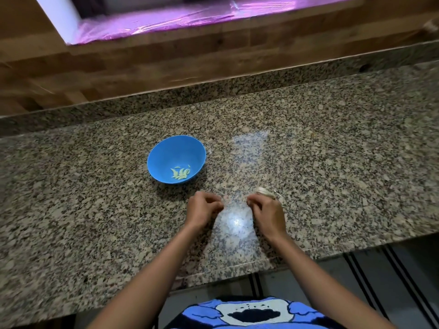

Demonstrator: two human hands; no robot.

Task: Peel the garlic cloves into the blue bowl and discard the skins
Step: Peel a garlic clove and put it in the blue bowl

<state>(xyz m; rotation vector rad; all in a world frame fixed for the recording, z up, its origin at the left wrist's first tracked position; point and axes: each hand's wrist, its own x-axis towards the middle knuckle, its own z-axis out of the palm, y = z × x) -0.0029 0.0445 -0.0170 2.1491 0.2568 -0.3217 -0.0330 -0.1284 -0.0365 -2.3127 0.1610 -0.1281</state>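
1. Shirt [249, 312], blue with a print, sits at the bottom edge, and both forearms reach out over the table [332, 176].
2. Left grip [204, 208] is curled, right grip [267, 211] curled too, the pair close together. Whether either pinches a clove cannot be told.
3. Just beyond the right knuckles lies the garlic head [263, 191], white and papery.
4. Best play, probably: nip a clove's root end, split the skin with a thumbnail, and pile the skins beside the head.
5. Up-left stands the blue bowl [152, 160], peeled cloves [180, 173] pooled inside. Cloves go in, skins stay out.
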